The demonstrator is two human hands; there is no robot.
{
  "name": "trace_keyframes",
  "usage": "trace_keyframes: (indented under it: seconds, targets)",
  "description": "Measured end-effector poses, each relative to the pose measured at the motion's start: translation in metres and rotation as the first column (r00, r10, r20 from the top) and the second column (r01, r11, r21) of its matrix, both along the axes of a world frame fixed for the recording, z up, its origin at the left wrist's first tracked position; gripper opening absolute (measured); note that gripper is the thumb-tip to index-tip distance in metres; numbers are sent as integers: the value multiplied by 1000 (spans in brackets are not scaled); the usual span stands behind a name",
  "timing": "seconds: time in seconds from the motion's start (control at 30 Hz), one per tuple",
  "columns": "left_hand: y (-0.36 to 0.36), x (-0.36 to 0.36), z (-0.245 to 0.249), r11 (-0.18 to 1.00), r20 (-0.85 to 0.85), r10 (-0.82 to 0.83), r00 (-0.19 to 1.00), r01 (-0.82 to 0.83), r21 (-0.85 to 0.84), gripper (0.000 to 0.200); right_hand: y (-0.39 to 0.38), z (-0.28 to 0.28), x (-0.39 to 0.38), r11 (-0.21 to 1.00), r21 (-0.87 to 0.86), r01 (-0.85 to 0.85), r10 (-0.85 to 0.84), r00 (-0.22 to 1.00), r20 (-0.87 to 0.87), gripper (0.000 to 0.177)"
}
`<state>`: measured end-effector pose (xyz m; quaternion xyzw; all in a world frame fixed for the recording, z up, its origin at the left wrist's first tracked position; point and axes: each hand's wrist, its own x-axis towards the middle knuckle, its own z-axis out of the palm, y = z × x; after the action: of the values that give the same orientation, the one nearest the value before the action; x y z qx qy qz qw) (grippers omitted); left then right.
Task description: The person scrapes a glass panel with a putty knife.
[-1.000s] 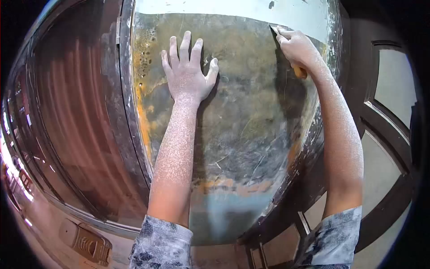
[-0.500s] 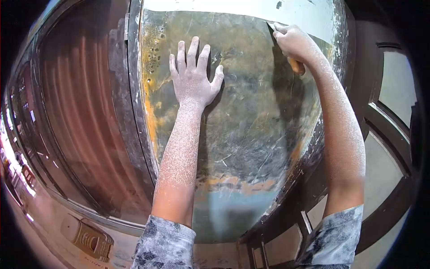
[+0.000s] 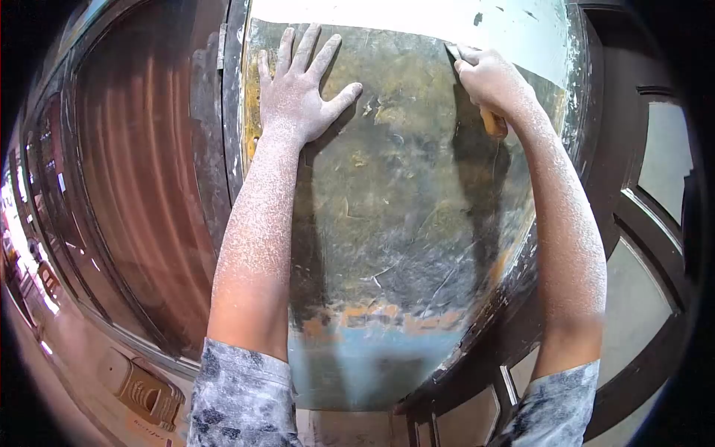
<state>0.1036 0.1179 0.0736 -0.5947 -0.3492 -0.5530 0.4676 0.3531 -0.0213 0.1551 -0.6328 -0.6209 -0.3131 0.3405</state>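
A wall panel (image 3: 395, 201) with a worn green-brown surface fills the middle of the view, and a white layer (image 3: 402, 15) covers its top. My left hand (image 3: 302, 97), dusted with white powder, lies flat on the panel's upper left with fingers spread. At the upper right, my right hand (image 3: 491, 82) is wrapped round a scraper (image 3: 494, 125) with an orange-brown handle. The narrow blade points up and left, its tip at the lower edge of the white layer. My fingers hide the middle of the scraper.
Left of the panel is a dark-framed pane with a reddish-brown curtain (image 3: 141, 171) showing in it. Dark panelled woodwork (image 3: 618, 179) stands close on the right. Stacked brown plastic chairs (image 3: 149, 395) are low at the left.
My left hand has slid up and left across the panel. The right hand keeps hold of the scraper at nearly the same spot. The view has shifted slightly.
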Motion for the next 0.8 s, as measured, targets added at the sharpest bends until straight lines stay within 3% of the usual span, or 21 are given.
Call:
trace_keyframes:
  seconds: [0.1, 0.13, 0.23, 0.4, 0.63, 0.8]
  targets:
    - [-3, 1, -2, 1000, 5, 10, 1000, -10, 3, 79, 7, 6, -2, 996, -61, -60, 64, 996, 68, 41]
    - [-5, 1, -2, 1000, 6, 17, 1000, -17, -9, 79, 6, 5, -4, 995, -96, -10, 13, 999, 31, 41]
    - [-3, 0, -1, 999, -1, 32, 1000, -32, -13, 79, 7, 5, -12, 999, -54, 10, -13, 999, -51, 39]
    - [-3, 1, -1, 999, 2, 31, 1000, -31, -24, 80, 10, -7, -23, 996, 18, 88, -90, 990, 109, 39]
    - [-4, 1, -1, 1000, -3, 20, 1000, -20, -23, 81, 16, -9, -34, 997, -48, 60, -57, 997, 54, 43]
    - [-8, 3, -5, 994, 8, 58, 998, -57, -89, 83, 17, -17, -57, 997, 5, 75, -75, 995, 64, 44]
